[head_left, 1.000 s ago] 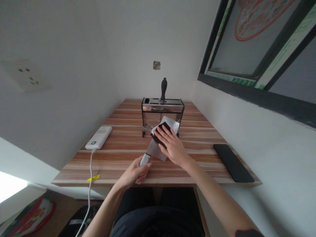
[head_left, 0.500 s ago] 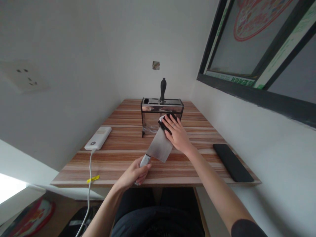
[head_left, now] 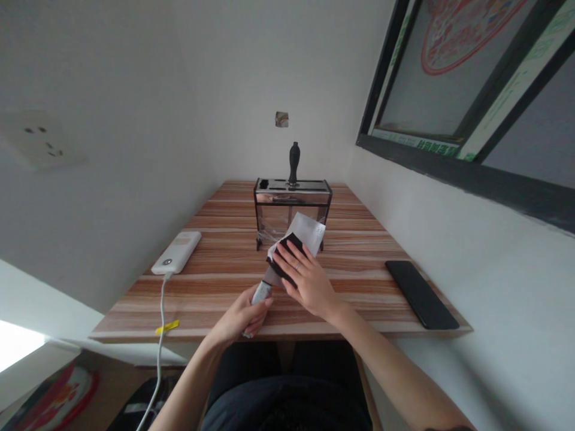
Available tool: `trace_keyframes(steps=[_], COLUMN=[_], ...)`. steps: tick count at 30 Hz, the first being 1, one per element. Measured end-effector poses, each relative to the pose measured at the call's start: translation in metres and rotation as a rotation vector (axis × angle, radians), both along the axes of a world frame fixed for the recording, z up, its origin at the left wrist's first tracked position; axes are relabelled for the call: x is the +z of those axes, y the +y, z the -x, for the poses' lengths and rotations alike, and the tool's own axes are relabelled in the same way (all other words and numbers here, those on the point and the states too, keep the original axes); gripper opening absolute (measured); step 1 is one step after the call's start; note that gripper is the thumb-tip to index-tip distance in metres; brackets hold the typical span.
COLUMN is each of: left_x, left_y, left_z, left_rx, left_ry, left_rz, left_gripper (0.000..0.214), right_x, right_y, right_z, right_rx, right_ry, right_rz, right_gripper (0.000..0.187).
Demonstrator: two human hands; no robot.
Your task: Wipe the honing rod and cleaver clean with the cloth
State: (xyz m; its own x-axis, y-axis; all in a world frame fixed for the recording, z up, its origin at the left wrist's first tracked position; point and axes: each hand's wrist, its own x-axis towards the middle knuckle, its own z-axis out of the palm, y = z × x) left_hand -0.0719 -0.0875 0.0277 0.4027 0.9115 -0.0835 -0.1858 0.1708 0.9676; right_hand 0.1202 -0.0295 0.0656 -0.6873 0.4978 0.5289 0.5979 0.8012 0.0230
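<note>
My left hand (head_left: 249, 311) is closed around the pale handle (head_left: 261, 291) of a cleaver, which slants up and to the right. Fingers of my right hand (head_left: 303, 275) lie stretched over a black cloth (head_left: 290, 245), pressing it on the blade near the handle. A white edge shows at the cloth's left side. Beyond the cloth, the blade's far end (head_left: 308, 230) looks bright, with a small mark at its corner. Behind the blade stands a clear-sided knife block (head_left: 291, 194) with a black-handled tool (head_left: 294, 163) upright in it.
The wood-grain table (head_left: 215, 257) has a white power bank (head_left: 177, 252) with a cable on the left and yellow tape (head_left: 168, 327) near its front edge. A black phone (head_left: 421, 294) lies at the right. Walls and a framed window (head_left: 449, 90) close in the sides.
My right hand has slid with the black cloth down the blade, from the far end toward the handle. The far end of the blade is uncovered now. My left hand stays on the handle.
</note>
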Motion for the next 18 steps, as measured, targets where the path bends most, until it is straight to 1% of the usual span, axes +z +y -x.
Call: trace_keyframes(steps=[4,8,13,18], left_x=[-0.004,-0.006,-0.005,-0.002], left_y=[0.001,0.002,0.003,0.002], left_z=[0.001,0.001,-0.001,-0.001], left_rx=[0.013,0.015,0.014,-0.005], left_ry=[0.006,0.024,-0.010,-0.008], left_rz=[-0.018,-0.034,-0.029,-0.016], left_gripper=[0.031,0.030,0.030,0.030], right_x=[-0.009,-0.012,-0.007,0.003], right_y=[-0.018,-0.025,-0.018,-0.002], right_z=[0.007,0.008,0.005,-0.001], right_rx=[0.048,0.047,0.067,0.021], right_ry=[-0.036,-0.040,-0.045,-0.018], right_rz=[0.019,0.032,0.026,0.019], right_gripper=[0.055,0.055,0.053,0.052])
